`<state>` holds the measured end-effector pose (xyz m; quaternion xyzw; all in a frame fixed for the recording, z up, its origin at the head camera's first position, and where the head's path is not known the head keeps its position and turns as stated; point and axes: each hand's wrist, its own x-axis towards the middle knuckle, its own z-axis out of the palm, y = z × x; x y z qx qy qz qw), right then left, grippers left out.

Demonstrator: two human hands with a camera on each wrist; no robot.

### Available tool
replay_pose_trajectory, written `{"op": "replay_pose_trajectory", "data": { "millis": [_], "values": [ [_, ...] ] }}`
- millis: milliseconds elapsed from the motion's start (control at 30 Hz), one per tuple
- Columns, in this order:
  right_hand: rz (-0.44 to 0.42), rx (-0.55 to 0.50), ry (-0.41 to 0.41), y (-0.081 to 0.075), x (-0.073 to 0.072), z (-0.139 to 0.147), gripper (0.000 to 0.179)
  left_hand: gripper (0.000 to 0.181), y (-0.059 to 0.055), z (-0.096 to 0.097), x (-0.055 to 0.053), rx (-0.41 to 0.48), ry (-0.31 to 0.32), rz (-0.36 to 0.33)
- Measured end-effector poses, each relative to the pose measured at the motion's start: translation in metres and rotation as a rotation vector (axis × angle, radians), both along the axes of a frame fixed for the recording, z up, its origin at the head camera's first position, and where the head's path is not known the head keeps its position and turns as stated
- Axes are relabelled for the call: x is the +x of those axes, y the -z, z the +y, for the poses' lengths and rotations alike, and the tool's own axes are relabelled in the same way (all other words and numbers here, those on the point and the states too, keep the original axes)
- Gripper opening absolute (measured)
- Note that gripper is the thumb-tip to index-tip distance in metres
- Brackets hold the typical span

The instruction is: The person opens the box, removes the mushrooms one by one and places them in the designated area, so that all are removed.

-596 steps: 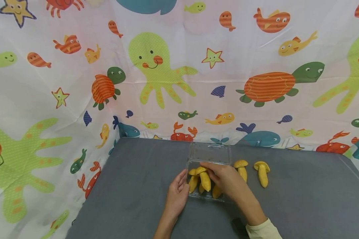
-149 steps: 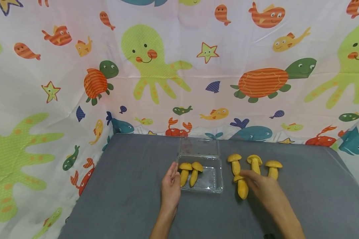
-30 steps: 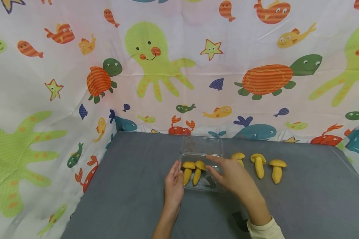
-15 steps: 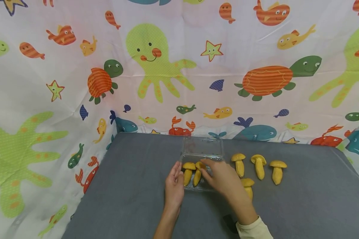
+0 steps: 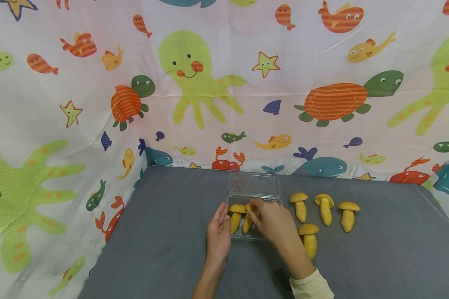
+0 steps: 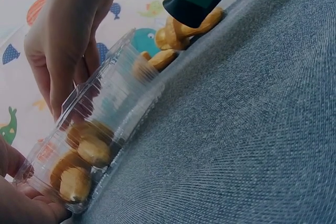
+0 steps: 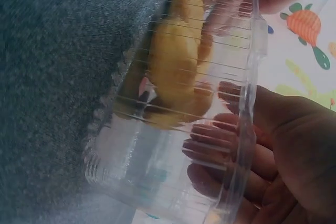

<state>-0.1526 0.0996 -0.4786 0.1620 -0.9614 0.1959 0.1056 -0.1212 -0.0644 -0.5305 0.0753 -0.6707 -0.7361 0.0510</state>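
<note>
A clear plastic clamshell box (image 5: 260, 237) stands on the grey table, its lid (image 5: 255, 183) folded open toward the back. Inside lie two yellow toy mushrooms side by side, the left mushroom (image 5: 235, 222) and the right mushroom (image 5: 246, 224). My left hand (image 5: 218, 236) holds the box by its left wall; in the left wrist view its fingers (image 6: 39, 203) show at the box's corner. Reaching in from the right, my right hand (image 5: 276, 220) pinches the cap of the right mushroom between thumb and fingers. Through the box wall in the right wrist view, the fingertips (image 7: 202, 150) appear beside the mushrooms.
Right of the box, several more toy mushrooms lie on the table: one near mushroom (image 5: 309, 241) close to the right forearm, and a back row including a middle mushroom (image 5: 325, 209) and a far-right mushroom (image 5: 348, 216). A sea-animal curtain (image 5: 247, 89) hangs behind and to the left.
My right hand has come from the mushrooms on the right into the box and onto the right mushroom's cap. The near mushroom outside now shows fully. My left hand stays at the box.
</note>
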Motion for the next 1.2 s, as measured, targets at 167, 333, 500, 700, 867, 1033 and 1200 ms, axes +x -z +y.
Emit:
{"op": "replay_pose_trajectory", "data": {
  "millis": [167,333,500,700,867,1033,1200],
  "values": [
    [-0.01,-0.014,0.0,0.0047,-0.0004,-0.002,0.031,0.052,-0.0003,0.0006,0.0003,0.007,-0.002,0.003],
    [0.001,-0.032,0.002,0.0089,-0.0001,-0.0041,0.026,0.051,-0.0005,0.0013,0.0005,0.012,-0.006,-0.007],
    [-0.003,-0.047,0.021,0.0101,0.0005,-0.0047,0.02,0.051,-0.0004,0.0014,0.0003,0.015,0.0,-0.019],
    [-0.023,-0.062,0.044,0.0093,0.0009,-0.0031,0.019,0.051,-0.0013,0.0003,0.0007,0.014,0.005,-0.01],
    [-0.021,-0.055,0.048,0.0082,0.0026,-0.0001,0.019,0.051,-0.0035,0.0004,0.0019,0.033,0.005,-0.002],
    [-0.04,-0.056,0.047,0.0078,0.004,0.0017,0.018,0.051,-0.0033,0.0004,0.0024,0.036,0.002,-0.001],
    [-0.049,-0.077,0.027,0.0085,0.0057,0.0031,0.021,0.051,-0.0019,0.0007,0.0025,0.031,-0.006,0.0]
  ]
}}
